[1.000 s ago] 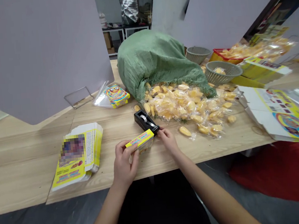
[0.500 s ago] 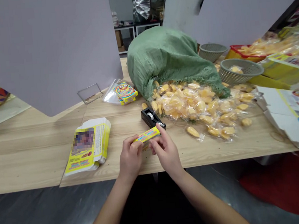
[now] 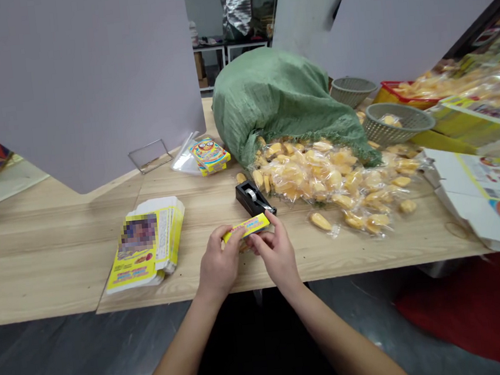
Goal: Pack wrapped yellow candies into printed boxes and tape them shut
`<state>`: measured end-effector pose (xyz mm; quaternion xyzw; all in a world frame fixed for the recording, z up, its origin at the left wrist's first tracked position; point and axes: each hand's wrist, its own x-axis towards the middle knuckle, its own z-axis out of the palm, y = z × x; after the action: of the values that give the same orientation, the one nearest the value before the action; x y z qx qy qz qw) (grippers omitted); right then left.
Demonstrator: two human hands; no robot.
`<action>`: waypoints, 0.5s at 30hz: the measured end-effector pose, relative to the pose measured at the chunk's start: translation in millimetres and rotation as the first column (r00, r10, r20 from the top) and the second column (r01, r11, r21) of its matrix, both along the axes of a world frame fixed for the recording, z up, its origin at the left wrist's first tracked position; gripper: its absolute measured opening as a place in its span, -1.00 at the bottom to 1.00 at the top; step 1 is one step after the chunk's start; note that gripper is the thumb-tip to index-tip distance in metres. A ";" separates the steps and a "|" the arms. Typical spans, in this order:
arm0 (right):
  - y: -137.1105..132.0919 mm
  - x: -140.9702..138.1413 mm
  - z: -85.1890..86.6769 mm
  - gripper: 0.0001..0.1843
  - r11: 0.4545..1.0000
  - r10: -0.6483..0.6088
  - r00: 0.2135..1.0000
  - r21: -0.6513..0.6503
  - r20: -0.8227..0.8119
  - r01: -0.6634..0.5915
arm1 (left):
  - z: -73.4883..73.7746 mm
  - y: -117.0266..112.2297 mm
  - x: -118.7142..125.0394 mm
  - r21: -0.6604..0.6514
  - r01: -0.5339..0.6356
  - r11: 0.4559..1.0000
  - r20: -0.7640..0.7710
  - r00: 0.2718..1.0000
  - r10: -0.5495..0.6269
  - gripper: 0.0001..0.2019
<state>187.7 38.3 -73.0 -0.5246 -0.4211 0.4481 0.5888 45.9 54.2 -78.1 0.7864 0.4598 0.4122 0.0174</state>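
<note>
Between my two hands is a small yellow printed box (image 3: 253,225), held just above the table's front part with one narrow printed side facing up. My left hand (image 3: 220,261) grips its left end, thumb along the near edge. At the right end, my right hand (image 3: 276,251) has its fingers closed round the box, the index finger at the far corner. The box's underside is hidden by my fingers. Right behind it stands a black tape dispenser (image 3: 251,198) with a roll of clear tape. A stack of flat yellow cartons (image 3: 143,248) lies to the left.
Wrapped yellow pieces (image 3: 319,169) spill from a green sack (image 3: 271,91) behind my hands. Finished-looking small boxes (image 3: 209,153) sit by a wire frame (image 3: 150,157). Grey baskets (image 3: 397,129) and an open white carton (image 3: 466,190) stand at right. A grey panel (image 3: 80,80) rises at left.
The box in my hands has tipped slightly, and my left thumb has shifted onto its upper printed side. The view has moved a little; things on the table stay in place.
</note>
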 end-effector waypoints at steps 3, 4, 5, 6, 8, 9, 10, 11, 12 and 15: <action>4.0 1.8 -2.6 -0.28 0.999 0.021 0.999 -0.032 -0.032 -0.022 | -1.2 0.1 0.0 0.035 -0.010 0.999 -0.038 0.999 0.011 -0.65; 5.8 2.4 -5.6 -0.30 0.998 0.027 0.999 -0.047 -0.042 -0.029 | -1.0 0.5 -0.6 0.024 -0.002 1.000 -0.076 0.997 0.004 -0.65; 7.3 3.1 -9.9 -0.32 0.997 0.038 0.998 -0.067 -0.056 -0.042 | -0.1 1.2 -1.6 0.007 0.005 1.000 -0.110 0.994 -0.004 -0.66; 8.4 4.2 -15.4 -0.35 0.994 0.053 0.996 -0.091 -0.071 -0.059 | 1.4 2.1 -2.7 -0.016 0.012 1.000 -0.130 0.991 -0.014 -0.67; 8.0 8.9 -27.0 -0.42 0.986 0.092 0.994 -0.135 -0.064 -0.100 | 5.3 4.4 -4.9 -0.054 0.033 0.998 -0.100 0.994 -0.038 -0.68; 6.3 12.7 -31.3 -0.44 0.984 0.110 0.994 -0.142 -0.013 -0.111 | 6.9 5.3 -5.5 -0.058 0.045 0.997 -0.062 0.997 -0.049 -0.68; 3.8 17.4 -33.2 -0.47 0.987 0.108 0.991 -0.126 0.078 -0.098 | 7.7 5.7 -5.5 -0.062 0.055 0.997 -0.020 0.998 -0.056 -0.68; 0.9 22.4 -32.1 -0.49 0.996 0.068 0.977 -0.075 0.204 -0.054 | 7.3 5.3 -4.8 -0.064 0.058 0.996 0.023 0.998 -0.057 -0.68; -1.9 27.1 -27.5 -0.51 1.000 -0.015 0.939 0.025 0.345 0.007 | 5.5 3.8 -3.4 -0.075 0.053 0.996 0.072 0.996 -0.048 -0.67; -3.9 33.9 3.1 -0.44 0.912 -0.261 0.702 0.407 0.663 -0.045 | -5.4 -7.1 1.4 -0.186 0.084 0.979 0.223 0.974 -0.041 -0.46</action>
<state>221.6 34.3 -69.9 -0.5504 -0.6621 0.0837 0.5017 47.3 47.1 -83.5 0.7452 0.4680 0.4481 0.1574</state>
